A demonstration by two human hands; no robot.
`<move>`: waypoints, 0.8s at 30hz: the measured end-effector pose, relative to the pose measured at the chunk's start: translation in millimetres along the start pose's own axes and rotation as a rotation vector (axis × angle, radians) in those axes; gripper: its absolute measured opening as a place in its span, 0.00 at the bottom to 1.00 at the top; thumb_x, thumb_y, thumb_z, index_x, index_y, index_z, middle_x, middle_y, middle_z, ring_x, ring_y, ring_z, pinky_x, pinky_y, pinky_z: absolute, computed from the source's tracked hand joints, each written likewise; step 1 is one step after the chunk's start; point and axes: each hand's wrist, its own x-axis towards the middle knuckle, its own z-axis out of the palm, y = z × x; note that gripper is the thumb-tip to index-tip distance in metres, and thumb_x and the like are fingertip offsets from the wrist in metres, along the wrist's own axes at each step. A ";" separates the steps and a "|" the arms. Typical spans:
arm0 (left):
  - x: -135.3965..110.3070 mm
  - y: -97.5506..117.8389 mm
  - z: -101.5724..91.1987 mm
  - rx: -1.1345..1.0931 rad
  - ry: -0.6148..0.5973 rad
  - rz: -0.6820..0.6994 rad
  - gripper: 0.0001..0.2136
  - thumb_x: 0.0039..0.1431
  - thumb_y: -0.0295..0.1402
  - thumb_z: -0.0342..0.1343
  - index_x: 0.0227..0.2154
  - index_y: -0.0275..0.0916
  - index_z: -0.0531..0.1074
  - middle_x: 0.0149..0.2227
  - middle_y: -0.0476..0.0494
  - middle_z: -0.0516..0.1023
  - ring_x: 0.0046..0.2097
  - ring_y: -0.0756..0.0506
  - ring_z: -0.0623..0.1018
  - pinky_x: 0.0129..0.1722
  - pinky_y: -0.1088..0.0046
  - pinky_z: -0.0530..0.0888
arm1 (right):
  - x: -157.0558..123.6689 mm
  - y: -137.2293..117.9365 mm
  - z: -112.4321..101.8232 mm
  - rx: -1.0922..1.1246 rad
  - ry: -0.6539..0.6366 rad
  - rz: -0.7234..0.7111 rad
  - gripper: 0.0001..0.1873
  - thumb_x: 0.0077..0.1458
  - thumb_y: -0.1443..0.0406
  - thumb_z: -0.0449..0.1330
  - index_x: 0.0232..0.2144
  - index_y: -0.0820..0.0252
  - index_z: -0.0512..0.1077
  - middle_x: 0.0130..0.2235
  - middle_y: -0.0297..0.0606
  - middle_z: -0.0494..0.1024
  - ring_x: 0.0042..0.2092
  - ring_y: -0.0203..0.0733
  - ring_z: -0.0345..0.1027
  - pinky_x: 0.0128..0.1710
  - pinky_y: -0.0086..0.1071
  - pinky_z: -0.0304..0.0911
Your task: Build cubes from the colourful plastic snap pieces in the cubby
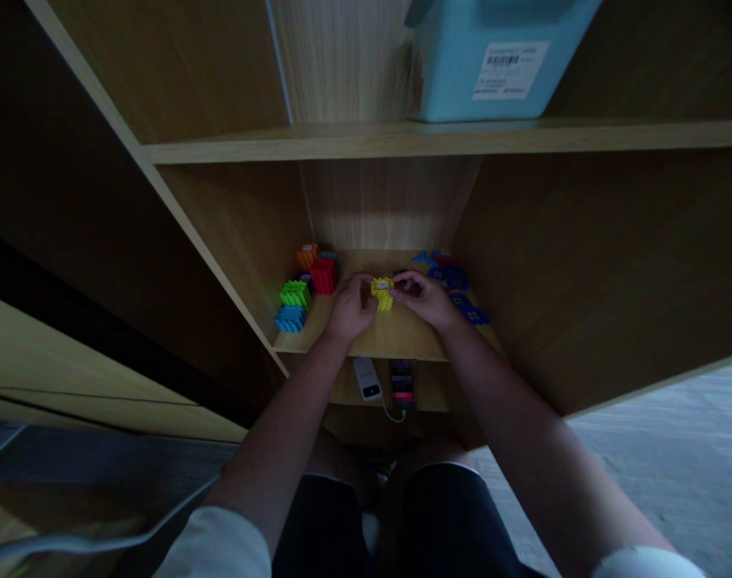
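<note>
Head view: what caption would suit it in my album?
Left hand and right hand hold a yellow block at a wooden shelf, between a red block and blue pieces.

Wooden shelf. Left of left hand: orange block, red block, green block, light-blue block, clustered. Right of right hand: dark-blue flat pieces, partly overlapping.
</note>
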 end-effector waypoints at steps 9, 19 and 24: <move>1.0 -1.5 0.6 -0.003 0.002 0.008 0.19 0.56 0.22 0.59 0.50 0.41 0.68 0.48 0.39 0.79 0.52 0.38 0.80 0.57 0.55 0.79 | -0.9 -2.0 0.2 -0.003 -0.005 -0.016 0.22 0.54 0.47 0.73 0.46 0.49 0.81 0.39 0.34 0.80 0.39 0.43 0.71 0.43 0.37 0.65; 1.7 -3.2 2.5 0.004 0.016 0.007 0.17 0.58 0.24 0.60 0.50 0.41 0.68 0.48 0.39 0.79 0.51 0.38 0.80 0.56 0.55 0.78 | -0.2 -1.6 0.6 -0.002 -0.014 -0.027 0.24 0.53 0.45 0.73 0.46 0.49 0.81 0.39 0.34 0.80 0.41 0.45 0.72 0.45 0.39 0.66; 1.8 -1.5 1.3 -0.006 0.014 0.009 0.18 0.57 0.23 0.59 0.49 0.42 0.68 0.48 0.40 0.79 0.51 0.38 0.80 0.57 0.55 0.78 | -0.9 -7.0 0.5 0.014 -0.019 -0.016 0.24 0.52 0.45 0.74 0.46 0.49 0.81 0.39 0.34 0.80 0.42 0.45 0.72 0.45 0.39 0.66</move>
